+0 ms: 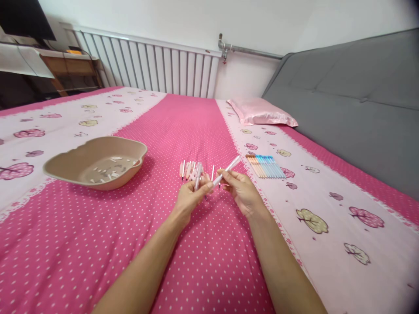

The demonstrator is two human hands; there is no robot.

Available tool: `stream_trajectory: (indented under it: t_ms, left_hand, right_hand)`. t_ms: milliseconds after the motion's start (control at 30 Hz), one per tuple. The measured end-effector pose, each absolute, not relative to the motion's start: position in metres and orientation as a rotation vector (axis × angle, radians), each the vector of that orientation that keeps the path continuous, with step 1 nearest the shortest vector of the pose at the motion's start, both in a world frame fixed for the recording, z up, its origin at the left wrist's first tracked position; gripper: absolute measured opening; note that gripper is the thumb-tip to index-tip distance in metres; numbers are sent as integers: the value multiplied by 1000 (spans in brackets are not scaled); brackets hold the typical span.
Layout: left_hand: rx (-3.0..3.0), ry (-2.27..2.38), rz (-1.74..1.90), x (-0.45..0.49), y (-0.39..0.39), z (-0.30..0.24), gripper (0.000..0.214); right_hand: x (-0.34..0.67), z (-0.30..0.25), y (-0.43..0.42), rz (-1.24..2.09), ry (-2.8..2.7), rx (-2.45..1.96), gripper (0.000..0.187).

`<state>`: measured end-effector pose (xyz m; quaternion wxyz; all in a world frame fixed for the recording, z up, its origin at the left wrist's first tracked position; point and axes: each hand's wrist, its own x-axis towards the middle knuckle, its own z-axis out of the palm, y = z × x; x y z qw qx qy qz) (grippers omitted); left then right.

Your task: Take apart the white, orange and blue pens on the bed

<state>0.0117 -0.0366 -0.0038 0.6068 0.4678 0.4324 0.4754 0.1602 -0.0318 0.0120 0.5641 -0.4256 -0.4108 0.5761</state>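
Both my hands meet over the pink dotted bedsheet point(183, 270). My left hand point(190, 198) is closed around a thin white pen part point(198, 175) that stands upright between its fingers. My right hand point(241, 189) is closed on a white pen barrel point(229, 168) that slants up to the right. The two pieces nearly touch at the fingertips. Just beyond the hands lies a loose pile of pink and white pens point(191, 169). A neat row of orange and blue pens point(265, 165) lies to the right of it.
A beige scalloped basin point(65, 163) with several small white pieces inside sits at the left. A pink satin pillow point(262, 112) lies at the far right by the grey headboard point(353, 109). A white radiator point(147, 65) lines the far wall.
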Motion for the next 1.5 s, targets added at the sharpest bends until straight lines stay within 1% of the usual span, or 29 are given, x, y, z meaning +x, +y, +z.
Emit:
stream_trajectory:
  t_ms: [100,233,300,500,533,633,700,733,900,933,1033,1100,1200,1300,1333,1433,1500]
  left_hand:
    - [1231,1089,1233,15,-36,-4,41]
    - [1283,1120,1363,18,-38,-2,25]
    - [1235,1103,1349,18,-38,-2,22]
    - [1042,1054,1207,14,-37,-5,41]
    - [1023,1066,1216,13,-37,-5,41]
    - [1007,1103,1296,13,-35,-5,33]
    - [1063,1079,1324,13,-35,-4,42]
    - [1098,1064,1327,14,-34,-4,43]
    - [1105,1068,1368,17,-36,-3,24]
    - [1093,1073,1340,17,-37,-2,24]
    - [1063,1084,1213,16,-39,0,40]
    - [1042,1096,1188,15,-39,0,45]
    - [1041,1115,1250,14,-37,-1,37]
    - [1082,1060,1338,14,-35,-3,42]
    - [1095,1049,1357,14,-35,-3,39]
    - [1104,1058,1351,16,-36,-2,27]
    - [1078,1059,1316,16,-38,0,28]
  right_hand:
    - [161,10,-30,1298,-933,-1034,28]
    - [160,11,-31,1302,-929,-1023,28]
    - [158,13,-32,1306,-916,-1010,27]
    - [155,15,-34,1293,-926,-1015,27]
    - [155,15,-34,1286,-928,-1017,28]
    - [156,14,-33,1270,-920,-1024,30]
    - [156,14,-33,1266,-915,-1027,29]
    - [157,14,-33,1266,-913,-1026,29]
    - [156,13,-33,1277,-900,-1009,26]
    - [155,13,-33,1277,-900,-1008,26]
    - [155,12,-33,1266,-921,-1004,26]
    - [155,12,-33,1258,-933,-1001,25]
    - [156,12,-33,1239,-921,-1005,25]
    - [157,12,-33,1232,-911,-1011,26]
    - [157,12,-33,1236,-911,-1011,25]
    - [156,12,-33,1247,-909,-1007,25]
    - [155,13,-33,1250,-904,-1000,25]
